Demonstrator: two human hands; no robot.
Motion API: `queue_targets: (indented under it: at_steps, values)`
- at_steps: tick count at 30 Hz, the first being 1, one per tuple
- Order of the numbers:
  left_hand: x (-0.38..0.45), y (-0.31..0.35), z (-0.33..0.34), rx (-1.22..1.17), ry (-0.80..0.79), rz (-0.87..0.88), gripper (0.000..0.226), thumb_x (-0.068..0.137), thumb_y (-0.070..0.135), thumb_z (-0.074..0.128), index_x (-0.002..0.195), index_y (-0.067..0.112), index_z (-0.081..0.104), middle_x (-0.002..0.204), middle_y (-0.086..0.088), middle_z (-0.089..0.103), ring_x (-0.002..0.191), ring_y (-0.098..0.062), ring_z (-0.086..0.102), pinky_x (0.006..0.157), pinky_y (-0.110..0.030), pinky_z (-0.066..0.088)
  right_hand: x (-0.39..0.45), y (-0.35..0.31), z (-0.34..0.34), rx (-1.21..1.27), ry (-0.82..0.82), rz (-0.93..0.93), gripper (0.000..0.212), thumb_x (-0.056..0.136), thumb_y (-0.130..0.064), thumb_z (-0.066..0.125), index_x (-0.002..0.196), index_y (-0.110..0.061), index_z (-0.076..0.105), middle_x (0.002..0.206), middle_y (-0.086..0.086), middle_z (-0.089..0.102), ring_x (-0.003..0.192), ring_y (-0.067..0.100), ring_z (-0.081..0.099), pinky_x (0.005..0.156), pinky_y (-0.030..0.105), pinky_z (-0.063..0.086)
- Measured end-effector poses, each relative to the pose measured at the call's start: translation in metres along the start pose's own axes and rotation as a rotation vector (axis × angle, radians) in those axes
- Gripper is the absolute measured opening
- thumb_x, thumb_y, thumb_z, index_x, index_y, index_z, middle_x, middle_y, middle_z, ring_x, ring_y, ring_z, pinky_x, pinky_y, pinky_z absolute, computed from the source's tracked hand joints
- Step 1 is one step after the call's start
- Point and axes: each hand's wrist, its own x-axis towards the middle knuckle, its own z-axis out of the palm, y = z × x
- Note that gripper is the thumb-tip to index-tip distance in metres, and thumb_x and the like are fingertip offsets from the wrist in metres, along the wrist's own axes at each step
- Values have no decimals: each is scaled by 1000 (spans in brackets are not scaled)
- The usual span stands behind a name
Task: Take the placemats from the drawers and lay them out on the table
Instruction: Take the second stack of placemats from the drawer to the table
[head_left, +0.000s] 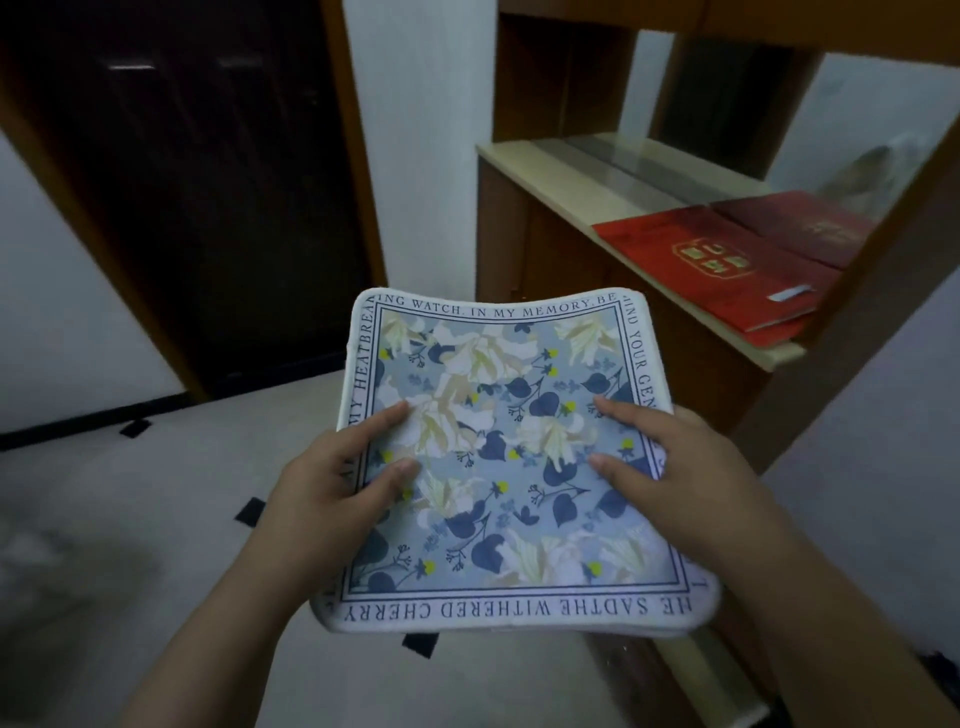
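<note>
Step in hand: carrying phase, judged. Placemat (498, 457) is out of the drawer, held in the air between both hands, above the floor; no table in view. Left hand (332, 488) grips the left edge, thumb and forefinger on top, other fingers hidden beneath. Right hand (675, 467) grips the right edge likewise. Mat sags slightly between them. Next move calls for finding the table, then lowering the mat flat

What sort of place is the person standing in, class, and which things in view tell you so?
Probably a room in a home: a wooden cabinet with red folders on its counter, a dark doorway, and a floral placemat held in both hands.
</note>
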Motion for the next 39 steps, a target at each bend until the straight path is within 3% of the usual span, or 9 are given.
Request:
queue_targets:
  at_steps: [4, 8, 11, 13, 19, 23, 28, 33, 39]
  values:
    - [1, -21, -52, 40, 113, -31, 48, 88, 40, 74, 129, 60, 58, 120, 27, 58, 100, 15, 60, 72, -6, 52, 31, -46, 39, 9, -81, -91, 52, 85, -45, 74, 133, -54, 55, 125, -14, 49, 106, 2, 55, 89, 19, 47]
    - [3, -50, -108, 57, 230, -61, 50, 87, 40, 76, 128, 61, 58, 124, 28, 59, 105, 13, 60, 84, -12, 51, 63, -102, 86, -11, -156, -170, 53, 86, -47, 72, 135, -54, 52, 125, -15, 46, 112, 6, 54, 92, 25, 50]
    - [4, -69, -148, 67, 292, -99, 48, 87, 39, 75, 126, 62, 58, 122, 30, 58, 100, 20, 58, 74, -1, 46, 83, -138, 122, 2, -208, -216, 53, 86, -46, 72, 134, -55, 52, 123, -16, 44, 101, 0, 54, 79, 16, 49]
    - [5, -81, -175, 85, 317, -113, 49, 87, 40, 74, 128, 61, 57, 124, 25, 60, 102, 15, 61, 76, -3, 49, 95, -161, 148, 4, -241, -240, 52, 86, -47, 71, 133, -56, 51, 121, -16, 43, 93, -3, 52, 68, 8, 43]
    - [1, -123, -252, 171, 460, -174, 51, 87, 39, 75, 133, 56, 57, 124, 26, 60, 106, 17, 56, 90, -17, 52, 128, -228, 232, 35, -334, -343, 52, 87, -46, 72, 135, -54, 52, 126, -17, 44, 101, -1, 49, 64, -1, 36]
    - [-4, -146, -290, 189, 568, -243, 50, 87, 38, 76, 131, 54, 60, 119, 37, 56, 103, 27, 52, 81, 0, 44, 151, -269, 283, 46, -412, -421, 52, 86, -46, 73, 133, -56, 53, 126, -15, 46, 102, -1, 49, 74, 5, 34]
    - [-2, -171, -325, 186, 725, -359, 48, 86, 43, 75, 126, 63, 58, 119, 38, 55, 105, 21, 54, 85, -10, 45, 193, -320, 347, 34, -539, -540, 57, 87, -46, 71, 138, -55, 47, 125, -16, 46, 102, 0, 50, 70, 1, 31]
    - [17, -183, -350, 215, 912, -469, 48, 87, 45, 73, 130, 61, 57, 120, 36, 54, 105, 25, 49, 89, -15, 45, 247, -373, 406, 53, -667, -710, 58, 87, -46, 71, 138, -56, 45, 123, -15, 47, 104, 2, 49, 88, 19, 38]
    - [34, -189, -362, 207, 1154, -565, 48, 87, 41, 75, 130, 57, 59, 124, 32, 57, 112, 22, 50, 100, -22, 48, 299, -443, 464, 70, -854, -904, 59, 85, -47, 72, 137, -57, 47, 126, -17, 47, 108, 4, 53, 91, 22, 43]
